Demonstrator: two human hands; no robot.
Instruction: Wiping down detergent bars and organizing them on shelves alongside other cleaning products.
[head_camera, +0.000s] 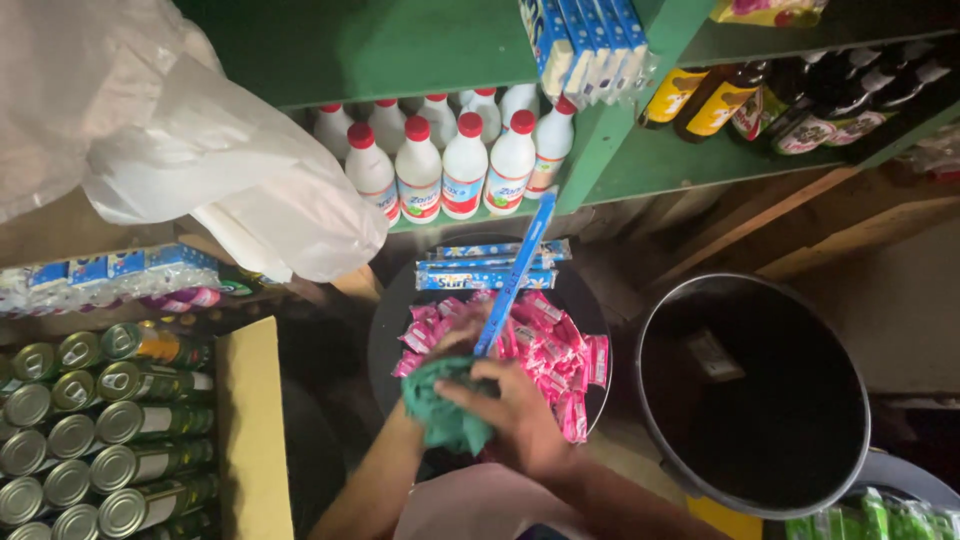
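You hold a teal green cloth (440, 410) against a long blue stick pack (515, 275). Below them you see a heap of bright pink sachets (560, 355) in a dark round tub (385, 330). The bottles (465, 165) are white with red caps and blue-and-red labels, on a green shelf (400, 45). The cans (110, 420) are silver-topped with green and yellow labels. The bucket (760, 400) is black.
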